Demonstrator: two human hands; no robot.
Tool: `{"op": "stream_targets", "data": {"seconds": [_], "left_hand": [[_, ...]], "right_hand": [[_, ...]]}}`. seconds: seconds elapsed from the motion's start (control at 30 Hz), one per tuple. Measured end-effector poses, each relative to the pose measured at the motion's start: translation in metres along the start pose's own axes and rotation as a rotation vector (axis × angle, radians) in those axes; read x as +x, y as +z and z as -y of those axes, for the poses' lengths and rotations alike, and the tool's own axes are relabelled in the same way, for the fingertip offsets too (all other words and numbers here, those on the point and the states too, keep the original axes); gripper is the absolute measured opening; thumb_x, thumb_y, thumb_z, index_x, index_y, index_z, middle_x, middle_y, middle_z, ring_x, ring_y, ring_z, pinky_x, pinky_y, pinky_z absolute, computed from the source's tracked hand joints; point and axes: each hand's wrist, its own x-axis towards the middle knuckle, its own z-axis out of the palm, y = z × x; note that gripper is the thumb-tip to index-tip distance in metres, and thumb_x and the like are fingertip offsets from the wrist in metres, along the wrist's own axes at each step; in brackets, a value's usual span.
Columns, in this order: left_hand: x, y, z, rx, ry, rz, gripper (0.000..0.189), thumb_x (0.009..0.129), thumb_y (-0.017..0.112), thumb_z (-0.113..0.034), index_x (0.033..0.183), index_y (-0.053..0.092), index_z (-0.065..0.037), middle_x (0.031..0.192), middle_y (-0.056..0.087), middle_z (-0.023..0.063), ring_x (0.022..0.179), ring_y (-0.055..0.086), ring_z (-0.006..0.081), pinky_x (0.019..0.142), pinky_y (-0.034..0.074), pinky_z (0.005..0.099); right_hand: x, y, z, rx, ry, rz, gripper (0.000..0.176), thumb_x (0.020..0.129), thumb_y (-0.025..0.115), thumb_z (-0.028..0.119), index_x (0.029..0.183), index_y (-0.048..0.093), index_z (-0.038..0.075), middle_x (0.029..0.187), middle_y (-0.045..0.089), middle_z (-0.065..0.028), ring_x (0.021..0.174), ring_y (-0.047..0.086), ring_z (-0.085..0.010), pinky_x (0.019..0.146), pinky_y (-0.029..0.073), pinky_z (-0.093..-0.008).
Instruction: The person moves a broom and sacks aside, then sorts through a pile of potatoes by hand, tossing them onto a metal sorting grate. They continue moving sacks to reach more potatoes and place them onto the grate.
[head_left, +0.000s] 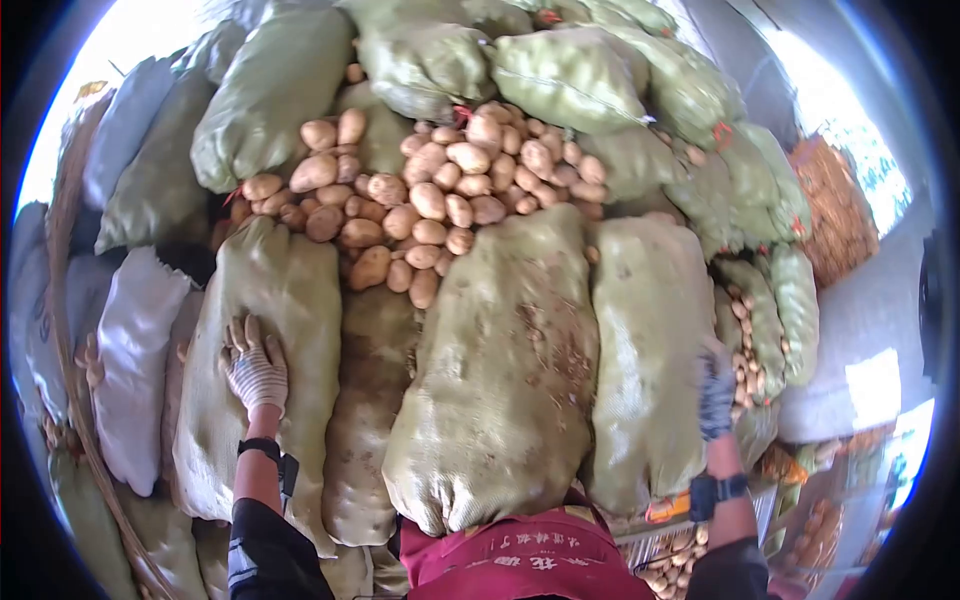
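My left hand, in a striped glove, lies with fingers spread on a filled green sack at the left. Over at the right, my right hand, also gloved, is at the edge of another full green sack; its fingers are smeared by motion. Between them lie a large dirt-marked sack and a darker sack. Loose potatoes are heaped just beyond the sacks.
More green sacks are stacked behind the potatoes. A white sack stands at the left beside a long brown strip. At the far right is an orange-brown net sack. Potatoes in a crate show at the lower right.
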Motion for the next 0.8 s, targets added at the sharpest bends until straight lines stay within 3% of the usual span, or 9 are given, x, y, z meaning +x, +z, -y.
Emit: {"op": "stream_targets", "data": {"seconds": [0.03,0.07,0.13,0.23,0.37,0.5,0.6,0.63,0.8], "left_hand": [[0.0,0.004,0.002,-0.016,0.007,-0.025,0.052,0.097,0.046,-0.034,0.143,0.046,-0.009,0.154,0.039,0.0193,0.143,0.035,0.0345,0.119,0.021,0.05],[0.0,0.003,0.002,-0.031,0.014,-0.035,0.052,0.097,0.047,-0.033,0.143,0.046,-0.009,0.153,0.039,0.0196,0.143,0.035,0.0356,0.119,0.021,0.0507],[0.0,0.002,0.002,-0.055,0.012,-0.043,0.052,0.096,0.048,-0.032,0.143,0.046,-0.008,0.153,0.04,0.0208,0.143,0.035,0.0369,0.118,0.021,0.0515],[0.0,0.005,0.004,-0.099,0.01,-0.056,0.053,0.094,0.051,-0.031,0.142,0.047,-0.007,0.151,0.041,0.0224,0.143,0.034,0.0374,0.118,0.021,0.0527],[0.002,-0.001,0.002,-0.115,-0.011,-0.029,0.054,0.093,0.052,-0.03,0.141,0.047,-0.007,0.151,0.041,0.0223,0.143,0.035,0.0381,0.118,0.022,0.0533],[0.002,0.0,0.002,-0.113,-0.024,-0.024,0.054,0.093,0.052,-0.031,0.141,0.048,-0.007,0.151,0.04,0.0222,0.142,0.036,0.0384,0.117,0.023,0.0532],[0.002,-0.003,0.0,-0.101,-0.025,-0.017,0.054,0.093,0.052,-0.031,0.141,0.047,-0.007,0.151,0.04,0.022,0.142,0.035,0.0388,0.117,0.023,0.053],[0.002,-0.002,0.0,-0.098,-0.026,-0.013,0.054,0.093,0.052,-0.032,0.141,0.047,-0.008,0.151,0.04,0.0216,0.142,0.035,0.039,0.118,0.022,0.053],[0.001,-0.001,0.0,-0.076,-0.032,-0.002,0.054,0.094,0.052,-0.032,0.142,0.047,-0.008,0.152,0.04,0.0212,0.143,0.034,0.0386,0.118,0.022,0.0528]], "right_hand": [[0.027,0.055,0.023,0.411,0.33,0.217,0.032,0.099,0.06,0.025,0.126,0.059,0.008,0.1,0.061,-0.0034,0.09,0.062,-0.0126,0.078,0.054,-0.0285],[0.046,0.103,0.086,0.151,0.05,0.383,0.045,0.096,0.065,0.033,0.131,0.057,0.005,0.11,0.062,-0.0085,0.096,0.063,-0.018,0.088,0.053,-0.0289],[0.087,0.199,0.121,-0.076,-0.399,0.591,0.073,0.082,0.077,0.045,0.138,0.051,0.006,0.138,0.052,-0.0198,0.124,0.054,-0.0365,0.108,0.043,-0.0439],[0.135,0.319,0.175,-0.133,-0.395,0.688,0.089,0.08,0.077,0.047,0.149,0.037,0.009,0.152,0.037,-0.0217,0.138,0.039,-0.0408,0.114,0.036,-0.0462],[0.191,0.408,0.219,-0.368,-0.347,0.704,0.103,0.076,0.077,0.054,0.156,0.026,0.013,0.16,0.024,-0.0217,0.144,0.029,-0.0438,0.119,0.03,-0.0474],[0.175,0.419,0.254,-0.609,-0.21,0.669,0.098,0.072,0.082,0.052,0.154,0.031,0.032,0.155,0.031,-0.015,0.14,0.035,-0.0403,0.111,0.036,-0.0589],[0.19,0.418,0.229,-0.537,-0.378,0.731,0.102,0.069,0.085,0.05,0.153,0.034,0.022,0.15,0.034,-0.0223,0.137,0.037,-0.0412,0.11,0.039,-0.0546],[0.193,0.412,0.219,-0.487,-0.418,0.77,0.106,0.064,0.087,0.052,0.152,0.037,0.018,0.148,0.034,-0.0257,0.136,0.038,-0.0416,0.113,0.037,-0.049],[0.185,0.394,0.19,-0.378,-0.611,0.818,0.102,0.062,0.089,0.052,0.148,0.044,0.02,0.155,0.026,-0.0223,0.14,0.028,-0.0443,0.118,0.029,-0.0502]]}}
